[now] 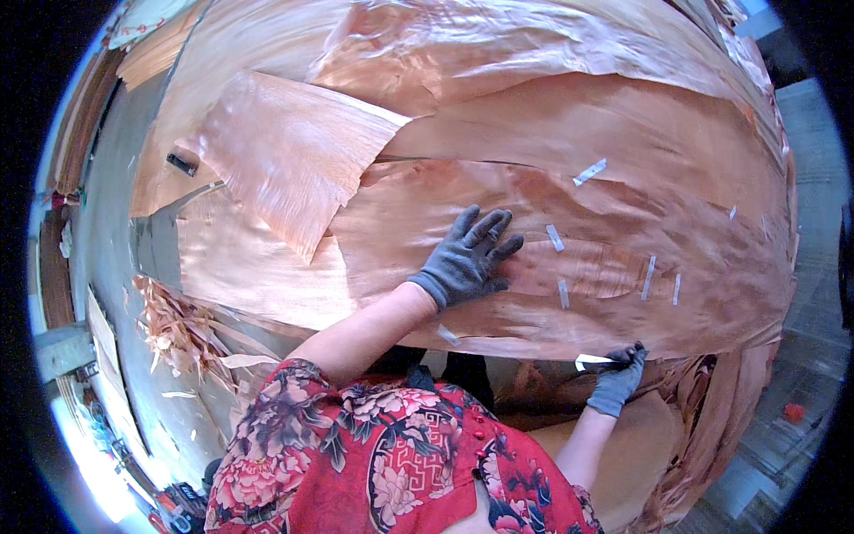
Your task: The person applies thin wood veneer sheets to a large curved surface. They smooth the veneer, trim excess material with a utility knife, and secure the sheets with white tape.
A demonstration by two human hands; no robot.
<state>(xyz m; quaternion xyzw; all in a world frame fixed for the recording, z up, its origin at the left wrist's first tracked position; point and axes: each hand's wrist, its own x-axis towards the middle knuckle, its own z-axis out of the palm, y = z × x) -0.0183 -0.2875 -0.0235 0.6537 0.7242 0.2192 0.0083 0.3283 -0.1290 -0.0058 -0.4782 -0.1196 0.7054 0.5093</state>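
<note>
A wide reddish-brown wood veneer sheet [400, 214] lies before me, its near edge running along my body. My left hand [470, 258], in a grey glove, rests flat on it with the fingers spread. Short whitish tape strips [555, 238] stick to the sheet right of that hand, some around an oval patch [605, 270]. At the sheet's near right edge, my gloved right hand [620, 378] is closed on what looks like a knife [591, 362]; its bright, pale blade points left. The fingers partly hide its dark handle.
A loose veneer piece [294, 151] overlaps the sheets at the upper left, near a small dark object [182, 164]. More veneer [534, 44] lies wrinkled at the far side. Torn scraps [182, 334] are heaped at the left; other sheets [614, 449] hang below the near edge.
</note>
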